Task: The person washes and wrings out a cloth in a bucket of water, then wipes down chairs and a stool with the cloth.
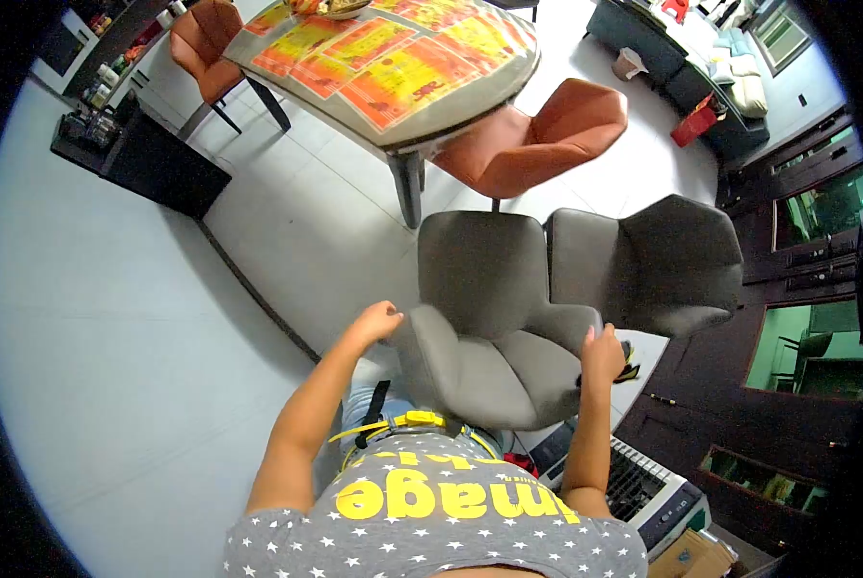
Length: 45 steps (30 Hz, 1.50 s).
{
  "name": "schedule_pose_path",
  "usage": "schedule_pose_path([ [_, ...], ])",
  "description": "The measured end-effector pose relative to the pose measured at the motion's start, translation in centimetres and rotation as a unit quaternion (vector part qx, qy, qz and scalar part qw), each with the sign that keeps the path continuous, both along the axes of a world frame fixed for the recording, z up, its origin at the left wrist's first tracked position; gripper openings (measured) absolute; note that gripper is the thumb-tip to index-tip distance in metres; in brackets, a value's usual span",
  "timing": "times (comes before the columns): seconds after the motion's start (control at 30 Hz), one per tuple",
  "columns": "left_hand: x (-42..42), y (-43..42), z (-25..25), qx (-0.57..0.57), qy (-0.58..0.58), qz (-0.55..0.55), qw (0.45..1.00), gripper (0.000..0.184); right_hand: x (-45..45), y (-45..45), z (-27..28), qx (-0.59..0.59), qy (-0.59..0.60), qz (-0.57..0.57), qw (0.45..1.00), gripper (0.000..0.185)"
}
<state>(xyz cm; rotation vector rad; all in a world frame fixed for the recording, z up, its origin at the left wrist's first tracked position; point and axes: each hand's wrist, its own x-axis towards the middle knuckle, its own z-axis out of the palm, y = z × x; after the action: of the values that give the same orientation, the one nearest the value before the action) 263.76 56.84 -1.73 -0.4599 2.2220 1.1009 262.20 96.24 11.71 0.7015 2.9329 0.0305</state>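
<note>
A grey padded chair (489,376) stands right in front of my body, its seat and curved sides facing me. My left hand (380,322) is closed at the outer edge of the chair's left side, fingers curled and partly hidden. On the opposite side, my right hand (602,354) grips the chair's other armrest, with the thumb over its edge. A small black and yellow item (630,362) shows just beyond my right hand; what it is I cannot make out. A second grey chair (643,260) stands close behind on the right.
A table (383,135) with orange and yellow placemats is ahead, with brown chairs (557,140) beside it. A white wall (132,337) runs along the left. A white appliance (658,501) and dark cabinets (701,366) are on the right. A sofa (663,72) stands farther back.
</note>
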Motion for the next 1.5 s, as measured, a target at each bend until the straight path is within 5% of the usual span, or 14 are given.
schedule_pose_path([
  [0.1,-3.0,-6.2,2.0,0.045,-0.007,-0.007,0.999,0.044,-0.8,-6.6,0.3,0.008,0.104,0.033,0.994,0.034],
  [0.23,-6.5,-13.4,5.2,0.172,0.006,-0.013,0.985,0.052,-3.7,-19.8,1.1,-0.303,0.144,0.038,0.941,0.03],
  [0.3,-7.9,-16.1,8.1,0.199,0.112,-0.145,0.963,0.063,-5.5,-26.5,-0.5,-0.39,0.157,0.064,0.905,0.028],
  [0.4,-9.5,-19.4,11.7,0.204,0.233,-0.255,0.916,0.068,-8.6,-36.5,-0.7,-0.555,0.148,0.029,0.818,0.028],
  [0.5,-10.8,-22.5,12.4,0.175,0.305,-0.297,0.888,0.07,-12.0,-44.4,-1.2,-0.758,0.139,-0.039,0.636,0.031],
  [0.63,-12.2,-27.8,12.5,0.246,0.275,-0.036,0.929,0.045,-16.2,-51.4,-1.1,-0.84,0.088,-0.121,0.522,0.031],
  [0.77,-13.6,-32.7,13.3,0.01,0.343,-0.019,0.939,0.028,-19.0,-55.5,-2.2,-0.877,0.044,-0.119,0.463,0.028],
  [0.83,-14.7,-34.7,14.0,0.033,0.318,0.042,0.947,0.026,-19.5,-57.8,-0.5,-0.895,0.013,-0.105,0.433,0.03],
  [0.9,-16.4,-37.1,14.4,0.041,0.333,0.082,0.939,0.025,-21.0,-59.0,-2.0,-0.882,-0.054,0.005,0.468,0.044],
  [1.03,-21.2,-41.8,15.4,0.024,0.327,0.135,0.935,0.023,-24.3,-62.9,-3.0,-0.9,-0.14,0.138,0.389,0.061],
  [1.13,-26.6,-45.9,15.2,0.097,0.354,0.166,0.915,0.025,-28.5,-66.6,-1.9,-0.793,-0.121,0.212,0.558,0.064],
  [1.3,-35.0,-52.8,15.1,0.104,0.31,0.147,0.934,0.027,-37.9,-74.2,-4.0,-0.784,-0.094,0.187,0.585,0.055],
  [1.37,-37.6,-56.0,14.3,0.11,0.3,0.144,0.937,0.027,-41.7,-77.2,-4.2,-0.818,-0.116,0.194,0.528,0.046],
  [1.5,-39.8,-62.6,11.9,0.169,0.287,0.239,0.912,0.025,-46.6,-83.8,-2.0,-0.778,-0.126,0.23,0.571,0.035],
])
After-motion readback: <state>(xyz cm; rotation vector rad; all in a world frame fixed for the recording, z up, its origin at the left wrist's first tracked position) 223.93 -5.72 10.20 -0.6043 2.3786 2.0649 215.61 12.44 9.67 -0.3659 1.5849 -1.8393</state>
